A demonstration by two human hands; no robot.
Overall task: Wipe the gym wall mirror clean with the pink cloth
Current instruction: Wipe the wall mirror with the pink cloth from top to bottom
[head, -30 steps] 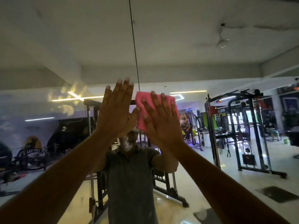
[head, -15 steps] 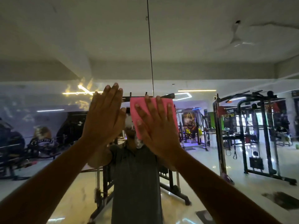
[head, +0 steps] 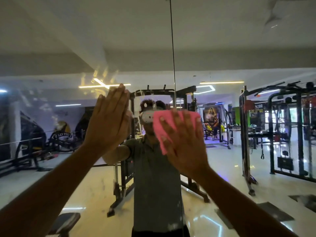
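A gym: the wall mirror [head: 222,48] reflects a black cable machine [head: 277,130] at right, a weight bench [head: 30,147] at lower left, glossy floor.

Right hand [head: 185,144] pressing pink cloth [head: 168,127] on mirror [head: 222,48], left hand [head: 109,122] flat beside it

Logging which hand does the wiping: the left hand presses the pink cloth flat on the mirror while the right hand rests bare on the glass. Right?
Not quite: the hands are swapped. In the head view the right hand presses the pink cloth flat on the mirror, while the left hand rests bare on the glass.
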